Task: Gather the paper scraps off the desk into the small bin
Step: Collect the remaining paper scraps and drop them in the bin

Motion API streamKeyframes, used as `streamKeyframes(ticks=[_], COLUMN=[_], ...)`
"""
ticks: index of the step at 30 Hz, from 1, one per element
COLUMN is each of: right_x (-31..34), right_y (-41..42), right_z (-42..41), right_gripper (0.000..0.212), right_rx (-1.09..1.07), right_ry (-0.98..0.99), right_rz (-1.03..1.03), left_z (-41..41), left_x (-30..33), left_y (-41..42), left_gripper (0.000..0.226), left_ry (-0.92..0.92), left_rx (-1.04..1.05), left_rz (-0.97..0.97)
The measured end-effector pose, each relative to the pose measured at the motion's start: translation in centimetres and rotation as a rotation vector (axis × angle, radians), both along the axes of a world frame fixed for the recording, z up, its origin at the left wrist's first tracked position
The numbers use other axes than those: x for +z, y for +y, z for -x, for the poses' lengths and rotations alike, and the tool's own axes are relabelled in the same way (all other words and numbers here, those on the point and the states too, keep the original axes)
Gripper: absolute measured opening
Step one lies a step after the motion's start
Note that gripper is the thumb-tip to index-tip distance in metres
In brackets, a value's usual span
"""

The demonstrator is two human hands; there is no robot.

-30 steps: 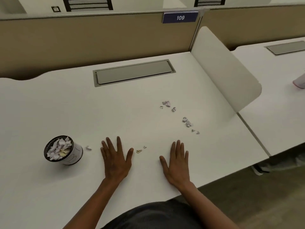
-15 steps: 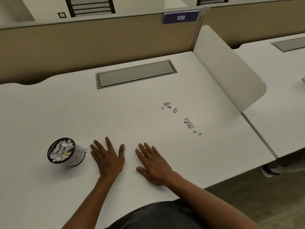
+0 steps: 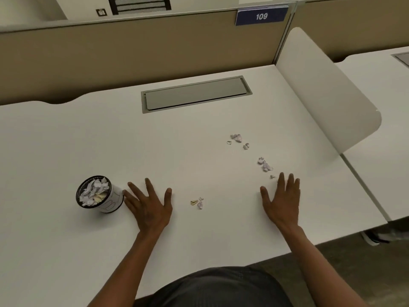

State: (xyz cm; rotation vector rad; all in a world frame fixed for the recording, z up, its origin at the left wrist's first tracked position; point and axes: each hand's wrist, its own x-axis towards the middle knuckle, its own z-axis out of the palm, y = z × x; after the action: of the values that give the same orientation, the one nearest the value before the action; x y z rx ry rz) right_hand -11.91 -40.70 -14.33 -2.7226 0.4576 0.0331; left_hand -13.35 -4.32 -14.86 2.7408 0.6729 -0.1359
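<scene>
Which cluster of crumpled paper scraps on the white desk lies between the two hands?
The small cluster with the yellowish scrap, flanked by left hand and right hand; the other clusters lie farther back on the right.

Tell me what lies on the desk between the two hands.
Head view: three small paper scraps lie between left hand and right hand; otherwise bare desk.

A: What's on me in this shot?

B: My left hand [image 3: 150, 207] and right hand [image 3: 282, 200] are bare, no gloves, rings or watch showing. Forearms bare too, no sleeves reaching into frame.

A: Clothing?

B: Only a dark grey garment [image 3: 221, 286] at bottom centre of the frame, faint fine weave or check, rounded outline. Can't tell whether it's a shirt or trousers.
</scene>
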Motion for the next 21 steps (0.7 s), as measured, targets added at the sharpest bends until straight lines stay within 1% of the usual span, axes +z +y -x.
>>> streamKeyframes(ticks=[2, 4, 8, 11, 13, 16, 18, 21], right_x=[-0.3, -0.6, -0.8, -1.2, -0.9, -0.1, 0.3, 0.3], right_y=[-0.8, -0.7, 0.9, 2.9, 3.3, 2.5, 1.5, 0.4], right_z=[-0.4, -0.3, 0.9, 2.2, 1.7, -1.0, -3.0, -4.8], right_gripper=[0.085, 0.085, 0.083, 0.082, 0.082, 0.085, 0.085, 0.082], right_rx=[-0.012, 0.031, 0.132, 0.332, 0.39, 0.255, 0.181, 0.228], right_ry=[0.086, 0.126, 0.095, 0.059, 0.002, -0.058, 0.002, 0.089], right_rz=[0.021, 0.045, 0.022, -0.015, -0.043, -0.015, -0.002, 0.008], left_z=[-0.2, -0.3, -0.2, -0.1, -0.4, -1.0, -1.4, -1.7], left_x=[-0.6, -1.1, -1.2, -1.0, -0.8, -0.7, -0.9, -1.3], left_y=[0.4, 0.2, -0.4, -0.3, 0.0, 0.5, 0.8, 1.1], left_gripper=[0.088, 0.089, 0.089, 0.089, 0.09, 0.092, 0.093, 0.09], left_ry=[0.01, 0.02, 0.022, -0.027, -0.056, -0.035, -0.021, -0.022], left_rx=[0.009, -0.003, -0.03, -0.052, -0.042, -0.022, -0.01, -0.001], left_rz=[0.013, 0.006, -0.01, -0.027, -0.042, -0.044, -0.041, -0.012])
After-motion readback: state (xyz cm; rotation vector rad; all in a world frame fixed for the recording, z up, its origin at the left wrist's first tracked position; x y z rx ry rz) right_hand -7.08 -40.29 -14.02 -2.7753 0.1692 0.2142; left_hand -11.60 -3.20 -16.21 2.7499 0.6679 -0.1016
